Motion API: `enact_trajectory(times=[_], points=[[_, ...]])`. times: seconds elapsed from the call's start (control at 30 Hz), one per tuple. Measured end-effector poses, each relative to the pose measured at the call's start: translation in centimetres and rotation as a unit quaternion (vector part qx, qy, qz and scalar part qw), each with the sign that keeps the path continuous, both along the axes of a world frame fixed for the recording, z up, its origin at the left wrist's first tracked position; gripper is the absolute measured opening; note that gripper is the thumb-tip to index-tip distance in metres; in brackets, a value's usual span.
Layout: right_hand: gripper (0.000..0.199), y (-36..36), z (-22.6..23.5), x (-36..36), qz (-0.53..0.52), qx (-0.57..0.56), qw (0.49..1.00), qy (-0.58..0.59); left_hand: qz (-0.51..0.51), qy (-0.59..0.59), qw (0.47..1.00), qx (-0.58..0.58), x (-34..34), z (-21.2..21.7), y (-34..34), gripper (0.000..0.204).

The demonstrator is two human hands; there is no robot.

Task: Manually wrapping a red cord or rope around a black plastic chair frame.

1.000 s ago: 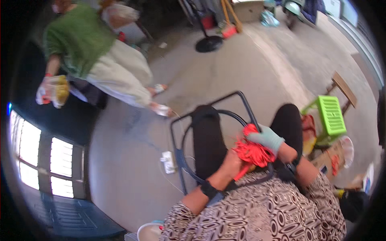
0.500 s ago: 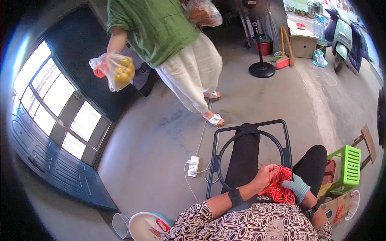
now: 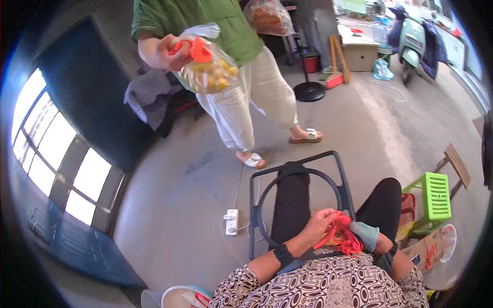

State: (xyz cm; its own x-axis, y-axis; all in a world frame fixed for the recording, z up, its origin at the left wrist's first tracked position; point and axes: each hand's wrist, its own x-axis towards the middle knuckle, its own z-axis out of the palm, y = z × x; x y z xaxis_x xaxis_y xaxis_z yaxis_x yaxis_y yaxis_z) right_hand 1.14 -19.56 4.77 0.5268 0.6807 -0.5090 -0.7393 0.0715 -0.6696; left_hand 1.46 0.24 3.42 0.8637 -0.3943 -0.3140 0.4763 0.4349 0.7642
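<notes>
near the right side of the black frame (image 3: 344,182), the bare left hand (image 3: 321,220) pinches strands of a red cord bundle (image 3: 343,237), whose right side the gloved right hand (image 3: 365,235) grips. holding the bundle steady and drawing strands singly should limit knotting.

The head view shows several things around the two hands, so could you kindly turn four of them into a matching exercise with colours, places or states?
Things
1. left hand
2. right hand
3. power strip
4. slatted stool

Descriptions
A. bright green
B. gloved, holding the red cord bundle
C. white, on the floor
D. bare, with a dark band at the wrist

Right pairs: 1-D, 2-B, 3-C, 4-A
</notes>
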Motion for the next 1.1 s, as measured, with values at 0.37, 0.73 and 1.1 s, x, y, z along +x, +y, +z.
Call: enact_trajectory(times=[0.37,0.73,1.1], points=[[0.044,-0.7,-1.4,0.8,-0.036,0.091,0.995,0.027,0.015,0.019,0.998,-0.057,0.5,0.7,0.4,0.021],[0.036,-4.0,-2.9,2.5,-0.233,0.226,0.945,0.047,0.063,0.011,0.998,-0.025,0.3,0.7,0.7,0.007],[0.025,-7.8,-2.6,2.1,-0.455,0.194,0.847,-0.195,-0.004,-0.001,1.000,0.002,0.5,1.2,0.9,0.018]])
